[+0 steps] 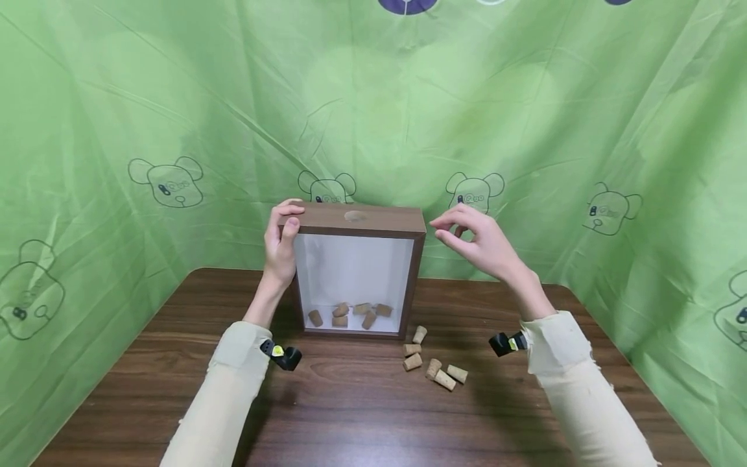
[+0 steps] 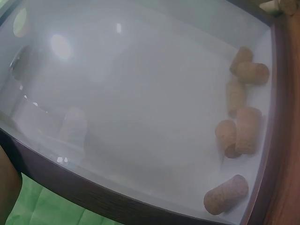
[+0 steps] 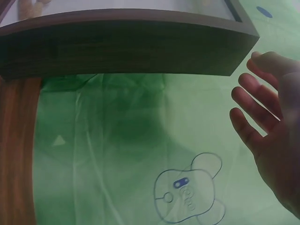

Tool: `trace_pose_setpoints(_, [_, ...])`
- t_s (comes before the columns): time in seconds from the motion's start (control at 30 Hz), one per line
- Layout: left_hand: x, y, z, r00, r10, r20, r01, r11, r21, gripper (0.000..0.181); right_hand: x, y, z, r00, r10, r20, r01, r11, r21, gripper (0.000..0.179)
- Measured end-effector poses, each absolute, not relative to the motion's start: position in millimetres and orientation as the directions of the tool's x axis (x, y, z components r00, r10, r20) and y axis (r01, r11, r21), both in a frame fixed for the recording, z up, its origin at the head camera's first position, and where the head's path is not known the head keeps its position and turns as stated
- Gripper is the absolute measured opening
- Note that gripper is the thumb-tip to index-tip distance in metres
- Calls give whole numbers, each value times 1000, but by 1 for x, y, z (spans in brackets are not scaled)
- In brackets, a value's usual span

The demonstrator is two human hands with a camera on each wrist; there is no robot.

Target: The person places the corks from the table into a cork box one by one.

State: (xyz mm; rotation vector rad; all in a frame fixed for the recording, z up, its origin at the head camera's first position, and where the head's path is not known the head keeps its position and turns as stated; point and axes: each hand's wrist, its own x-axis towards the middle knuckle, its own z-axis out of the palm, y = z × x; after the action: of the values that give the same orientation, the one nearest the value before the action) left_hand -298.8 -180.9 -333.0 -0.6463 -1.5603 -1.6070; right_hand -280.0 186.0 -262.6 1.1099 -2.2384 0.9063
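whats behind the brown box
Behind the brown box hangs green fabric; a printed animal head shows just above the top, its lower part covered. Any tabletop directly behind is hidden, along with anything on it.

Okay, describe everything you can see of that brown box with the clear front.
The box is shallow and rectangular, with a brown, wood-look frame, whitish interior and reflective clear panel, glass or plastic. A round spot, perhaps an opening, marks its top. It stands upright on the table, six corks lying inside at the bottom. The left hand grips it at the upper left; the right hand is near its upper right, apart from it.
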Motion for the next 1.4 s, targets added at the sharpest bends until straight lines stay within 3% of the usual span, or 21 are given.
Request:
trace_pose_setpoints(0.37, [-297, -180, -332, -593, -197, 781, 789, 56, 612, 37, -281, 197, -303, -634, -518, 574, -770, 489, -409, 19])
trace_pose_setpoints(0.87, [-297, -181, -333, -575, -194, 795, 803, 53, 594, 39, -286, 198, -369, -725, -573, 381, -686, 551, -476, 19])
trace_pose_setpoints(1.23, [-276, -173, -317, -585, -191, 788, 796, 54, 603, 39, -292, 199, -404, -693, -664, 281, -704, 537, -465, 22])
trace_pose_setpoints(1.4, [-291, -178, -328, -581, -192, 791, 799, 48, 599, 40, -293, 197, -415, -656, -720, 227, -727, 522, -446, 23])
